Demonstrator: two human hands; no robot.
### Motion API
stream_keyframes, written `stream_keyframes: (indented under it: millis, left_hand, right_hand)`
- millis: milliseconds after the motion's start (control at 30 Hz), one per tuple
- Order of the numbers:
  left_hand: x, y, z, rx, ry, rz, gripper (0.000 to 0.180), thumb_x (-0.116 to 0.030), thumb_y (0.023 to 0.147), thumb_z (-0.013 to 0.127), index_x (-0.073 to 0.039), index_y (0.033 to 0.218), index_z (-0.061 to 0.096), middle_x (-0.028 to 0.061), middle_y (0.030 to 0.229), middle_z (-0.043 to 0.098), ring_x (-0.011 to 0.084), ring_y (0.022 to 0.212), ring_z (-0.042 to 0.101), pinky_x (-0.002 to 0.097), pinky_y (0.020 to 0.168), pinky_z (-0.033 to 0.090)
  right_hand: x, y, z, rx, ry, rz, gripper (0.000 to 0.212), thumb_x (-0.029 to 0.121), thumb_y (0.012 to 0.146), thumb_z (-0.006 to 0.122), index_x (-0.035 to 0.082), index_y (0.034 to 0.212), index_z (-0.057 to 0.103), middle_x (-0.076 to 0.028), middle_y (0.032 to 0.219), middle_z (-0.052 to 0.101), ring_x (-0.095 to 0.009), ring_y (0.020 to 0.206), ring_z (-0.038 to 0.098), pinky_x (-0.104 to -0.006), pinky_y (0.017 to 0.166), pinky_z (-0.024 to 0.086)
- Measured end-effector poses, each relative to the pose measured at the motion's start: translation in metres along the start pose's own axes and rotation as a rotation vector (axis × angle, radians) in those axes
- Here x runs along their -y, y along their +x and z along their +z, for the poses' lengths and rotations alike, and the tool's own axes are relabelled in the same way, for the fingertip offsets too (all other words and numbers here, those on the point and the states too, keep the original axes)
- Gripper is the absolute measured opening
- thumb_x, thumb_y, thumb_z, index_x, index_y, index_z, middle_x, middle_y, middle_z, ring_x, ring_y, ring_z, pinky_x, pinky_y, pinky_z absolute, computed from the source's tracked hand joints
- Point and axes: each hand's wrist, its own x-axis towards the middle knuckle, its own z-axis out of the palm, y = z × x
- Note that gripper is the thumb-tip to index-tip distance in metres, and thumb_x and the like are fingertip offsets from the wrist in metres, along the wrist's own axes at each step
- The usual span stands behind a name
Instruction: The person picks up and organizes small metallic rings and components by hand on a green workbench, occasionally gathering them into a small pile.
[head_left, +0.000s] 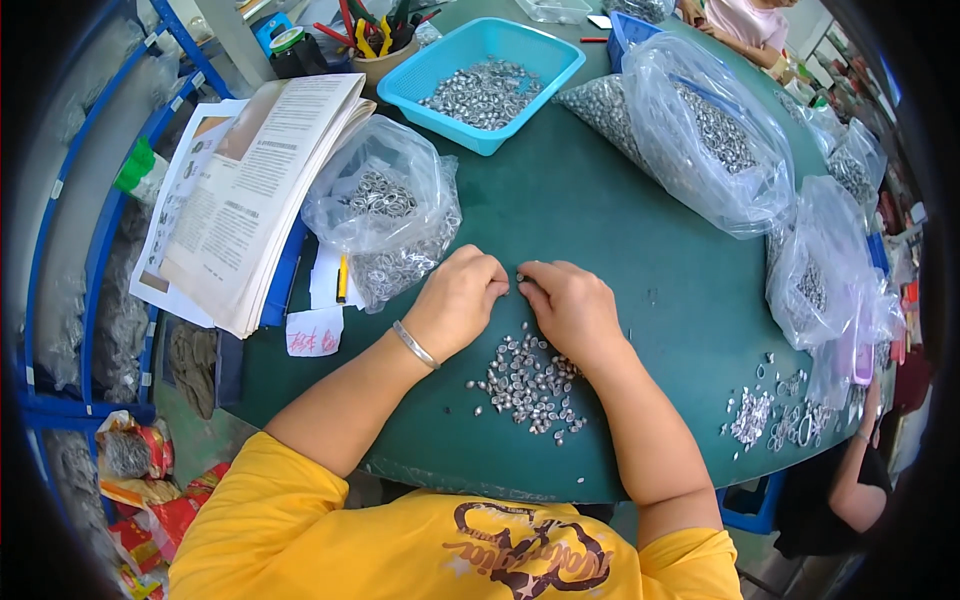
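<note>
A loose pile of small shiny metal pieces (530,385) lies on the round dark green table (600,230), close to the person. Just past the pile, the left hand (458,300) and the right hand (572,305) sit side by side, fingers curled, pinching tiny pieces between them. Far behind the pile, a light blue plastic tray (482,80) holds more metal pieces. Left of the pile, a clear plastic bag (385,220) holds little metal rings. Right of it, big clear bags (700,130) are full of metal bits.
</note>
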Motion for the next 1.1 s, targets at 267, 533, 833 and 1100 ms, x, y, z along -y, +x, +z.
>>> stream_keyframes:
  millis: [267,533,833,1100]
  left_hand:
    - [0.01,-0.004,-0.004,0.025,-0.533,-0.347,0.006,-0.005,0.085,0.058,0.0,0.088,0.059,0.0061,0.084,0.063,0.0091,0.064,0.054,0.0238,0.058,0.045]
    - [0.006,0.005,-0.02,-0.103,-1.498,-0.723,0.009,-0.001,0.083,0.056,-0.003,0.092,0.055,0.0039,0.079,0.055,0.0077,0.062,0.047,0.0189,0.051,0.037]
    - [-0.002,0.0,-0.015,-0.041,-1.076,-0.594,0.007,-0.002,0.082,0.055,-0.003,0.088,0.056,-0.0001,0.074,0.054,0.0038,0.056,0.043,0.0176,0.045,0.032]
    - [-0.003,-0.006,-0.009,0.05,-0.256,-0.154,0.013,-0.004,0.076,0.066,-0.002,0.089,0.064,-0.0001,0.072,0.053,0.0069,0.062,0.051,0.0211,0.057,0.043]
  right_hand:
    - [-0.004,0.003,-0.011,-0.019,0.338,0.213,0.011,0.009,0.079,0.061,0.005,0.088,0.065,-0.014,0.072,0.061,-0.026,0.064,0.061,-0.0333,0.058,0.048]
    - [0.007,-0.002,0.009,0.005,-0.077,-0.146,0.018,0.012,0.077,0.06,0.013,0.093,0.067,-0.008,0.069,0.056,-0.025,0.068,0.059,-0.0365,0.059,0.048]
    - [0.008,-0.003,-0.001,0.09,0.024,-0.07,0.006,0.011,0.077,0.061,0.007,0.081,0.06,-0.01,0.08,0.062,-0.03,0.076,0.06,-0.0398,0.064,0.048]
    - [-0.003,-0.006,-0.006,0.052,0.136,-0.096,0.009,0.009,0.077,0.063,0.005,0.085,0.061,-0.011,0.079,0.061,-0.026,0.068,0.059,-0.0354,0.062,0.047]
